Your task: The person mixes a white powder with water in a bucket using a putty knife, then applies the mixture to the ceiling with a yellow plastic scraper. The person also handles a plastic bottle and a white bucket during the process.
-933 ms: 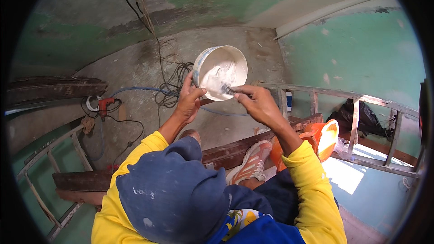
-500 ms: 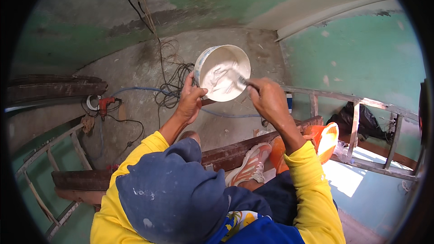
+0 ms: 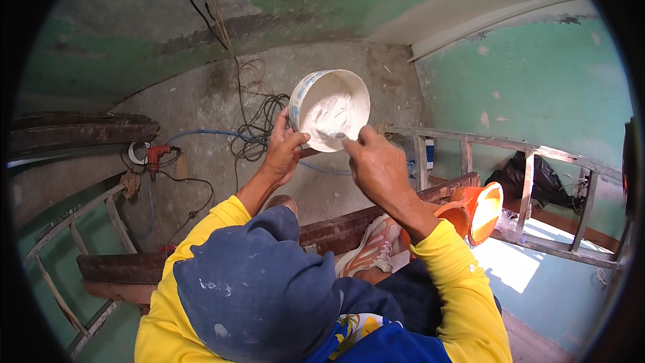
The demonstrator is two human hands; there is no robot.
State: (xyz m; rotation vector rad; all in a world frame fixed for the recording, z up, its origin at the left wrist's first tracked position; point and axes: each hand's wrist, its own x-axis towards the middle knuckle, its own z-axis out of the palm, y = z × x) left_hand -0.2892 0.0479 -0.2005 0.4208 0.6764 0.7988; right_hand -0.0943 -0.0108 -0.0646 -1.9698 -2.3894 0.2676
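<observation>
My left hand (image 3: 281,152) is closed on the near left rim of a white bucket (image 3: 296,102), thumb over the edge. The bucket is tilted so its mouth faces me, and thick white paste (image 3: 338,109) coats its inside. In my right hand (image 3: 384,167) is the handle of what looks like a putty knife (image 3: 330,138). Its greyish blade lies in the paste by the bucket's near lip, partly blurred. The fingers of my right hand hide most of the handle.
Below my arms runs a dark wooden plank (image 3: 342,227) with my shoe (image 3: 371,245) on it. Orange containers (image 3: 485,212) stand at the right beside a metal ladder-like frame (image 3: 529,185). On the floor lie coiled black cable (image 3: 263,128) and a red power drill (image 3: 157,156).
My right hand has moved left and toward me, bringing the putty knife from the bucket's right side to its near lip. The bucket has shifted only slightly in my left hand.
</observation>
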